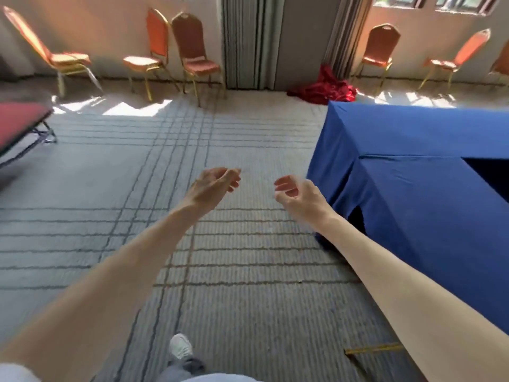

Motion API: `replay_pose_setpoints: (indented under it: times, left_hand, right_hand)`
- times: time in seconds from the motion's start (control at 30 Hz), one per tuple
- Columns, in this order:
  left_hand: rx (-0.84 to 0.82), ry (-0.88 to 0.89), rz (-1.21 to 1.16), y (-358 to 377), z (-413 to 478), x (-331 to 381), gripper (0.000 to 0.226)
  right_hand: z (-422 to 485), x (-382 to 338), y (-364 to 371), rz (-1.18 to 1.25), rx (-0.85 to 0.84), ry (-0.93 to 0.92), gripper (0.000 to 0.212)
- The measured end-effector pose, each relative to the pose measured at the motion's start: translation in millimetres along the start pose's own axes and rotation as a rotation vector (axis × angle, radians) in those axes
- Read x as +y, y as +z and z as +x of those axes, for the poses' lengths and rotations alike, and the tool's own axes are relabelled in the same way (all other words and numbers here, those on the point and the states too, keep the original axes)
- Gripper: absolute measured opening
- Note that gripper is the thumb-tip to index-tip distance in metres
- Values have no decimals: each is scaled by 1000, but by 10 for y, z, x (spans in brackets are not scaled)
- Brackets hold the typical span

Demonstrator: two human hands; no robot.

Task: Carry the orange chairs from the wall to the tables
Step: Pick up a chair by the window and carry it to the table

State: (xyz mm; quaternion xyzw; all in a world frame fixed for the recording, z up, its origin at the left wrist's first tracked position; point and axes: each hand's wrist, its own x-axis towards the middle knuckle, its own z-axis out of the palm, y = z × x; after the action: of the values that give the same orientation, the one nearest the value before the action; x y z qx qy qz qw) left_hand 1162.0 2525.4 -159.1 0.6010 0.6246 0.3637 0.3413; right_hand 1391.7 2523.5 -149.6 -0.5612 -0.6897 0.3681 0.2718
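Grey carpet (248, 271), crossed by dark lines, spreads under our hands and all around them. Blue-draped tables (427, 139) stand just to the right of our right hand, and the cloth hangs down to the floor. The near corner sits close beside that wrist.

Far ahead of both hands runs the wall (110, 28), pale and sunlit. A grey folded curtain (250, 42) hangs almost straight beyond the gap between our hands. Off to the left of our left hand, a red table (19, 119) on dark folding legs juts in from the edge of view.

Six orange chairs (192, 48) with gold legs stand along the wall, well apart from our hands and from the tables. One is far left and tilted. Two stand side by side ahead of the left hand. Three are beyond the right hand, the last cut off by the edge.

A heap of red cloth (327, 88) lies on the carpet at the curtain's foot, ahead of the right hand and just behind the tables' far corner.

Our bare arms reach forward. Our left hand (212, 186) and right hand (297, 194) hover near each other over the carpet. Their fingers are loosely curled and they hold nothing.

Below them, close to us, our white shoe (180, 346) is on the carpet.
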Motion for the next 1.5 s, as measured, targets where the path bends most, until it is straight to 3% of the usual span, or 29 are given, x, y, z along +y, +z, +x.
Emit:
replay_pose_setpoints:
  times: [0.13, 0.23, 0.37, 0.5, 0.7, 1.03, 1.13, 1.4, 1.5]
  left_hand:
    - [51, -48, 88, -1248, 295, -296, 50]
    - [132, -58, 143, -2260, 462, -456, 57]
    - [283, -48, 78, -3698, 678, -608, 41]
    - [455, -56, -23, -4876, 887, -770, 42]
    - [640, -60, 3, -6072, 1145, -1295, 42]
    - [681, -97, 11, -7872, 2249, -2553, 43]
    - [679, -147, 4, -8434, 2627, -2821, 46]
    - [735, -68, -124, -9788, 3768, -3260, 49]
    - [726, -81, -114, -10306, 4300, -3655, 50]
  right_hand:
    - [882, -1002, 712, 22, -64, -166, 25]
    - [1464, -1774, 1274, 121, -110, -252, 27]
    - [2089, -2829, 2024, 293, -221, -326, 29]
    - [2610, -3802, 2576, 475, -283, -381, 32]
    - [3455, -4858, 3585, 463, -346, -460, 34]
    - [5152, -6049, 5530, 600, -440, -471, 33]
    - [5667, -6457, 5931, 602, -462, -461, 33]
    - [6900, -7444, 6730, 631, -396, -461, 17]
    - [7488, -7740, 7098, 607, -378, -438, 24]
